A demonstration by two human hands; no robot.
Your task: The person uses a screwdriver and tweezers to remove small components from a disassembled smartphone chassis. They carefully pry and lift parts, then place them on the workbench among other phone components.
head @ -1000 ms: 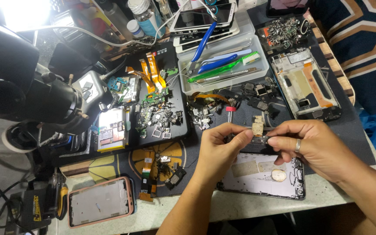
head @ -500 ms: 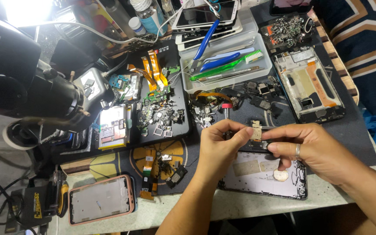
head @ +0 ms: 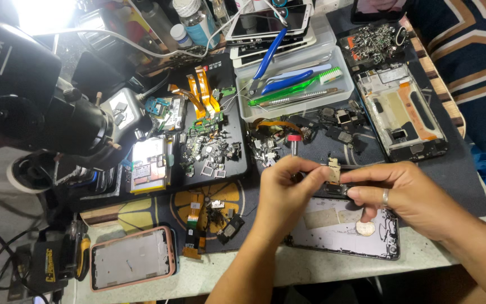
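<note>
Both hands have shifted slightly lower over the opened phone; left hand and right hand pinch a small tan part between them.

Both forearms run off the bottom edge of the view. The left hand and right hand pinch a small tan part whose lower portion hides behind the fingertips; its kind is too small to tell. The hands cover the top edge of an opened phone frame on the bench. A black microscope is cut off at the left edge. Loose metal bits on a dark tray are too tiny to identify.
</note>
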